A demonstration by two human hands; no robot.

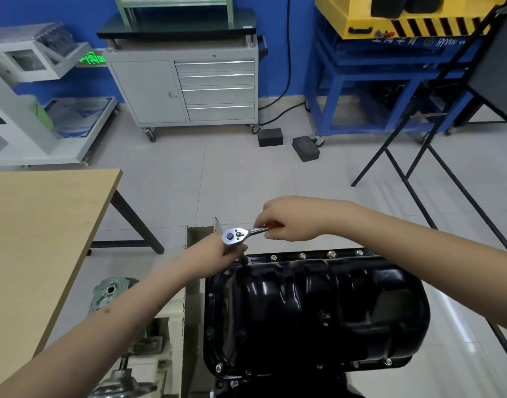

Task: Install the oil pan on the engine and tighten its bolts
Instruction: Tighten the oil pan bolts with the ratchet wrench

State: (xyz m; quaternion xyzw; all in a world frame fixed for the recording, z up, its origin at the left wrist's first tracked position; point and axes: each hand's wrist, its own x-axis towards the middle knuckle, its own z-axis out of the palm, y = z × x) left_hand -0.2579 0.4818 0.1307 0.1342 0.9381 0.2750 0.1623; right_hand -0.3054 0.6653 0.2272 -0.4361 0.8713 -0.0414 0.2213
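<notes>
Tightening a flange bolt at the far left corner of the oil pan (312, 305). The black pan sits upturned on the engine, low in the centre of the view, with a row of bolts (302, 256) already seated along its far edge and others at the near corners. The right hand (286, 219) grips the handle of the ratchet (237, 234); the left hand (222, 248) curls round the extension just below the ratchet head, steadying it over the corner bolt, which is hidden beneath the tool.

To do the step well, the left hand should probably keep the extension square to the flange so the socket does not ride off the bolt head, while the right swings the handle in short, even strokes. Snugging all bolts lightly before final tightening, working across the pan, would likely seat the flange evenly.

Surroundings: a wooden desk (42, 234) stands to the left; beyond lie a pale tiled floor (217, 173), a grey drawer cabinet (186, 90) on castors, a blue frame (361, 81) and a blue wall.
</notes>
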